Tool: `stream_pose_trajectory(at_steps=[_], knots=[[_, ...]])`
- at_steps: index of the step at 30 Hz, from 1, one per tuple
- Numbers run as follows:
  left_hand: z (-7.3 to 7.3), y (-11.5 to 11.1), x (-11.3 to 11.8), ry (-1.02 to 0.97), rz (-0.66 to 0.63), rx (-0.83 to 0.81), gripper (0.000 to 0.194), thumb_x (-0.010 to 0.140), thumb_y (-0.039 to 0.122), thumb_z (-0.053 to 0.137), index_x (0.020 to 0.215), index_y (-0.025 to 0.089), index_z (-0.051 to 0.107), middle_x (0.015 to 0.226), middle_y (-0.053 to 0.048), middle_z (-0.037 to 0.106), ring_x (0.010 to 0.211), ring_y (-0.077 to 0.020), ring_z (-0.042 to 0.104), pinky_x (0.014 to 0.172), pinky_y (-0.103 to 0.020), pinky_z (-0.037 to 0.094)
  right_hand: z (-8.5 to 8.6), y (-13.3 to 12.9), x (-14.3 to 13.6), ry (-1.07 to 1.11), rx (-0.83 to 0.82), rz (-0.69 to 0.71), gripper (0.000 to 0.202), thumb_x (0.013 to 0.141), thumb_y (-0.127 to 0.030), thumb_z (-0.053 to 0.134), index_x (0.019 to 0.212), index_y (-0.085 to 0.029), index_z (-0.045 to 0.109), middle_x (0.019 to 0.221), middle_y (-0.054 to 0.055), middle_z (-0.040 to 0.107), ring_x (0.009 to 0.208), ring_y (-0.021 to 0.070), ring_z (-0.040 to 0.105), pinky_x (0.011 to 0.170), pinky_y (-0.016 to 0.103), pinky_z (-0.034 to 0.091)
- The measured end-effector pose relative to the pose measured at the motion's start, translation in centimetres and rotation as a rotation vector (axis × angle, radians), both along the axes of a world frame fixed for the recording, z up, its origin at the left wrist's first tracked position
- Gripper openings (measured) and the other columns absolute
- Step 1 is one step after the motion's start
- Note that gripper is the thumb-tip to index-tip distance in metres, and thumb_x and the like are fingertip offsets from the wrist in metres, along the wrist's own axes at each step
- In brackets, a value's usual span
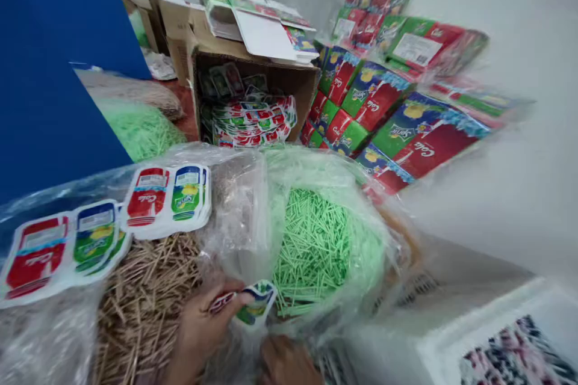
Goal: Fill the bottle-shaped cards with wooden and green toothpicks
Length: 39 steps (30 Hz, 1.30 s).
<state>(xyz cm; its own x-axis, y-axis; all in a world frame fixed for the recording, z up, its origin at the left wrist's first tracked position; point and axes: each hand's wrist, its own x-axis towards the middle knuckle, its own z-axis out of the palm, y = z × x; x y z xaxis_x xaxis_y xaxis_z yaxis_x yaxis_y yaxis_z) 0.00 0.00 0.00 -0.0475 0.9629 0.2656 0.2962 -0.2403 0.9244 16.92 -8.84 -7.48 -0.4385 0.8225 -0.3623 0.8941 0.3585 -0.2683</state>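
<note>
Left hand (205,322): grip clamped on a jar-shaped Cola/lemon card (258,307), thumb across its front. Card sat just left of the green sticks (311,240) in their open clear bag (370,252), right of the loose brown sticks (139,307). Right hand (286,361) was just below the card, blurred and cut off by the bottom edge; couldn't tell if its grip was apart or together. Two stacks of similar printed cards (165,200) lay side by side along the brown sticks' far side. Beyond: open cardboard box (307,90) with more cards inside, plastic-wrapped Cola/lemon cartons (361,99) stacked to its right.
</note>
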Motion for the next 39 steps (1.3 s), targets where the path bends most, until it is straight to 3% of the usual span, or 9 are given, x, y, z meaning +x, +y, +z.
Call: stream_pose_trajectory(at_steps=[5,9,13,17,20,24,32,35,39], knots=[[2.7,-0.4,-0.4,0.114,-0.113,0.144,0.015,0.076,0.036,0.07,0.066,0.024,0.07,0.061,0.005,0.07,0.056,-0.0123,0.066,0.054,-0.016,0.05,-0.1,0.3,-1.0,0.054,-0.028,0.065,0.014,0.073,-0.008,0.064,0.086,-0.015,0.065,0.084,0.008,0.072,0.073,0.0237,0.068,0.054,0.024,0.046],[2.9,-0.8,-1.1,0.217,-0.125,0.262,0.017,0.078,0.04,0.067,0.072,0.023,0.069,0.063,0.003,0.07,0.057,-0.0127,0.065,0.055,-0.018,0.05,3.6,1.3,1.6,0.182,-0.05,0.061,0.022,0.07,-0.005,0.06,0.087,-0.019,0.065,0.083,0.002,0.072,0.074,0.0176,0.067,0.064,0.02,0.047],[2.7,-1.1,-1.5,0.274,-0.134,0.325,0.017,0.08,0.04,0.065,0.076,0.024,0.066,0.064,0.004,0.071,0.059,-0.0129,0.065,0.057,-0.018,0.05,9.9,2.6,5.3,0.662,-0.007,-0.31,0.044,0.072,-0.004,0.054,0.109,-0.028,0.063,0.081,-0.003,0.07,0.072,0.014,0.065,0.063,0.018,0.049],[3.4,-0.7,-1.1,0.297,-0.173,0.416,0.02,0.083,0.042,0.062,0.076,0.023,0.064,0.061,0.004,0.071,0.055,-0.012,0.065,0.054,-0.019,0.049,13.3,4.1,4.7,1.193,0.503,-0.657,0.033,0.085,-0.012,0.054,0.113,-0.028,0.058,0.082,0.0,0.067,0.064,0.0122,0.063,0.055,0.018,0.051],[4.3,-0.4,-0.7,0.32,-0.18,0.453,0.022,0.084,0.042,0.06,0.075,0.022,0.063,0.059,0.004,0.071,0.051,-0.0113,0.064,0.05,-0.019,0.047,13.3,5.1,1.7,1.383,0.659,-0.608,0.033,0.085,-0.009,0.054,0.111,-0.029,0.056,0.081,-0.001,0.066,0.064,0.0121,0.062,0.053,0.019,0.052],[4.8,-0.4,-0.7,0.301,-0.168,0.466,0.024,0.084,0.043,0.059,0.072,0.022,0.063,0.057,0.005,0.07,0.05,-0.0108,0.064,0.051,-0.018,0.047,12.4,5.7,-0.7,1.173,0.743,-0.358,0.037,0.08,-0.001,0.055,0.109,-0.025,0.056,0.082,0.002,0.067,0.072,0.0149,0.064,0.067,0.026,0.055],[2.9,-0.6,-1.2,0.059,-0.048,0.109,0.023,0.075,0.041,0.069,0.062,0.023,0.069,0.057,0.004,0.069,0.05,-0.0116,0.064,0.05,-0.015,0.05,12.8,6.6,0.7,0.907,0.719,-0.077,0.018,0.088,-0.012,0.05,0.101,-0.018,0.06,0.095,0.009,0.066,0.089,0.019,0.06,0.079,0.033,0.051],[1.9,-0.6,-1.2,-0.037,-0.066,-0.02,0.018,0.072,0.038,0.072,0.063,0.023,0.072,0.058,0.003,0.069,0.051,-0.0127,0.064,0.05,-0.016,0.05,12.4,6.6,0.8,0.908,0.735,-0.074,0.026,0.089,-0.011,0.05,0.113,-0.018,0.057,0.101,0.01,0.065,0.092,0.0181,0.06,0.079,0.029,0.051],[0.7,-0.9,-1.4,-0.162,0.012,-0.088,0.02,0.068,0.043,0.074,0.063,0.024,0.073,0.058,0.003,0.068,0.054,-0.0132,0.062,0.052,-0.017,0.048,11.5,7.0,-0.4,0.949,0.652,-0.153,0.019,0.086,-0.01,0.053,0.1,-0.02,0.06,0.08,0.003,0.065,0.072,0.0148,0.061,0.063,0.023,0.05]])
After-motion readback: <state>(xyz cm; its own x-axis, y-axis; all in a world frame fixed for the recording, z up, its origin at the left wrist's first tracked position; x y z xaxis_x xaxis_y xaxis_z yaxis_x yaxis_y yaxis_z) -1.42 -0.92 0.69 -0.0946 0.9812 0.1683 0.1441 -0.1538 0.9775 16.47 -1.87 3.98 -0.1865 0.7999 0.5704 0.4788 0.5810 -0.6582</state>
